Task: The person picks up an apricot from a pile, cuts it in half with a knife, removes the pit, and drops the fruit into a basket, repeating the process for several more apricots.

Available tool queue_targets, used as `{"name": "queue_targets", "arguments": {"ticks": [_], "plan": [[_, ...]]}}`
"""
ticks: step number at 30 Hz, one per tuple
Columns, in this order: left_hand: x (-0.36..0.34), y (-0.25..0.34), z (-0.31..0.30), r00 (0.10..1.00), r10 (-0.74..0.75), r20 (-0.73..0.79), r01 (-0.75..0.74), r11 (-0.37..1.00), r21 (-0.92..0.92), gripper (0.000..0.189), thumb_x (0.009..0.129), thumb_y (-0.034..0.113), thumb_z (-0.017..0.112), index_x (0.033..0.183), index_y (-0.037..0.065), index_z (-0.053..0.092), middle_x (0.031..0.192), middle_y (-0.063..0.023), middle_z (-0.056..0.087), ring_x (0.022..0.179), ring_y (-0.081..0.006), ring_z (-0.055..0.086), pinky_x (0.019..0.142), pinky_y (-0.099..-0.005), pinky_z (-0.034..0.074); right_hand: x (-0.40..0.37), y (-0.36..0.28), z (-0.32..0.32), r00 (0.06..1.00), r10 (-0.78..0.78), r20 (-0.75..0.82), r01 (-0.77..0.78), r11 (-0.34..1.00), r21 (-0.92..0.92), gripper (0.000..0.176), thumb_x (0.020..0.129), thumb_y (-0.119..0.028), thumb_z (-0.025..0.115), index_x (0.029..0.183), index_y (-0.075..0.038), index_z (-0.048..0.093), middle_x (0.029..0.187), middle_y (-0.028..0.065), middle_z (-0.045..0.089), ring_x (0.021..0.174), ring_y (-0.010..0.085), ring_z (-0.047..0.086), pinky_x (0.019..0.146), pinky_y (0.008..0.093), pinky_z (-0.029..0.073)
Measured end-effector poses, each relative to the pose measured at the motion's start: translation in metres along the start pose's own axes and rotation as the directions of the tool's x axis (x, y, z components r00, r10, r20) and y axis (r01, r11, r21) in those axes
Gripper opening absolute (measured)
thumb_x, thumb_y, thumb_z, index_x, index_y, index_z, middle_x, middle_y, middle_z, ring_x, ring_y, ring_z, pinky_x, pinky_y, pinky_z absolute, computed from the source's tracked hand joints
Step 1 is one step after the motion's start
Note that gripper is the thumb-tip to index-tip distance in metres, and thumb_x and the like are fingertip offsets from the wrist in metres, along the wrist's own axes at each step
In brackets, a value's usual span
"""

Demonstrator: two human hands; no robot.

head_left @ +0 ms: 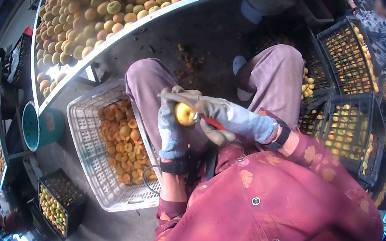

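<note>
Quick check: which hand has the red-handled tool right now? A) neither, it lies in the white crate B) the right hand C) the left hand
B: the right hand grips the red-handled tool, right beside the yellow fruit that the left hand holds.

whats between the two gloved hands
A yellow apricot, gripped by the left hand, with the red-handled knife in the right hand against it; seen in the head view.

Round yellow fruit (185,113), raised, red-handled knife (212,123) touching its side.
</note>
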State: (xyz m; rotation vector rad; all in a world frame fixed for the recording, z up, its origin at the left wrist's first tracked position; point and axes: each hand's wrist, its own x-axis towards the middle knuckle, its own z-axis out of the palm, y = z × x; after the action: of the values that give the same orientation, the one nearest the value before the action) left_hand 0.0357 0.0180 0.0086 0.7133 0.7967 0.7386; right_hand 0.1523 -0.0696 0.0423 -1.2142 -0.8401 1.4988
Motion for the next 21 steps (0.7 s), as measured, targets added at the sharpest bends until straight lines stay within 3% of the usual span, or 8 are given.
{"name": "queue_targets", "arguments": {"ticks": [3,5,8,11,12,17,19,21], "plan": [[0.005,0.009,-0.004,0.991,-0.1,0.091,0.09,0.989,0.118,0.063,0.096,0.063,0.037,0.099,0.005,0.063,0.073,-0.005,0.065,0.057,-0.0084,0.055,0.047,-0.0182,0.037,-0.011,-0.008,-0.007,0.998,0.016,-0.062,-0.005,0.984,0.177,0.068,0.097,-0.056,0.044,0.145,-0.007,0.039,0.057,0.0017,0.056,0.037,0.005,0.042,0.04,0.0189,0.034],[0.012,0.009,-0.01,0.966,-0.123,0.226,0.103,0.99,0.096,0.07,0.095,0.066,0.032,0.096,0.004,0.064,0.064,-0.0074,0.063,0.049,-0.0087,0.051,0.046,-0.0184,0.034,-0.016,-0.013,-0.011,0.987,0.032,-0.16,-0.019,0.996,0.083,0.061,0.099,-0.05,0.044,0.142,-0.006,0.042,0.059,0.0035,0.059,0.037,0.0049,0.042,0.04,0.0188,0.035],[0.011,0.015,-0.007,0.971,-0.132,0.198,0.108,0.986,0.129,0.075,0.095,0.068,0.028,0.094,0.002,0.064,0.061,-0.0092,0.062,0.046,-0.009,0.049,0.045,-0.019,0.035,-0.022,0.004,-0.012,0.922,-0.091,-0.377,0.075,0.996,-0.057,0.046,0.099,-0.034,0.048,0.132,-0.001,0.051,0.062,0.0031,0.061,0.045,0.0053,0.048,0.048,0.0202,0.04],[0.012,0.015,-0.008,0.972,-0.151,0.182,0.133,0.985,0.112,0.077,0.094,0.069,0.027,0.093,0.001,0.063,0.063,-0.0091,0.063,0.047,-0.0096,0.05,0.045,-0.0193,0.036,-0.026,0.004,-0.006,0.911,-0.155,-0.381,0.127,0.987,-0.099,0.042,0.097,-0.034,0.053,0.124,-0.002,0.056,0.061,0.001,0.06,0.053,0.006,0.053,0.054,0.0222,0.045],[0.013,0.015,-0.009,0.974,-0.153,0.165,0.137,0.985,0.109,0.078,0.094,0.07,0.026,0.093,0.0,0.062,0.064,-0.0089,0.064,0.048,-0.0099,0.051,0.045,-0.0196,0.037,-0.028,-0.007,-0.003,0.912,-0.015,-0.411,-0.068,0.98,-0.186,0.035,0.097,-0.033,0.054,0.116,-0.003,0.059,0.061,0.0027,0.061,0.057,0.0081,0.058,0.057,0.0242,0.047],[0.011,0.014,-0.006,0.982,-0.133,0.133,0.122,0.989,0.087,0.076,0.095,0.066,0.027,0.097,0.0,0.065,0.071,-0.0073,0.065,0.057,-0.0124,0.056,0.049,-0.0206,0.041,-0.03,-0.015,0.015,0.895,-0.131,-0.425,-0.094,0.878,-0.469,0.029,0.097,-0.033,0.054,0.101,-0.005,0.062,0.06,0.0071,0.059,0.055,0.016,0.062,0.055,0.0289,0.047],[0.01,0.014,-0.004,0.986,-0.129,0.103,0.115,0.985,0.128,0.078,0.095,0.067,0.027,0.1,0.0,0.065,0.073,-0.0076,0.065,0.056,-0.0123,0.055,0.049,-0.0209,0.041,-0.033,-0.02,0.019,0.913,-0.021,-0.408,-0.177,0.879,-0.443,0.027,0.099,-0.027,0.054,0.106,-0.003,0.063,0.063,-0.0014,0.056,0.06,0.0031,0.05,0.057,0.0213,0.041],[0.011,0.011,-0.005,0.993,-0.093,0.076,0.086,0.991,0.098,0.08,0.095,0.068,0.027,0.104,-0.002,0.064,0.075,-0.0085,0.065,0.053,-0.012,0.052,0.048,-0.0212,0.039,-0.035,-0.018,0.018,0.917,-0.034,-0.397,-0.168,0.87,-0.463,0.026,0.099,-0.026,0.053,0.106,-0.003,0.063,0.062,-0.0011,0.056,0.059,0.003,0.05,0.057,0.0217,0.042]]}}
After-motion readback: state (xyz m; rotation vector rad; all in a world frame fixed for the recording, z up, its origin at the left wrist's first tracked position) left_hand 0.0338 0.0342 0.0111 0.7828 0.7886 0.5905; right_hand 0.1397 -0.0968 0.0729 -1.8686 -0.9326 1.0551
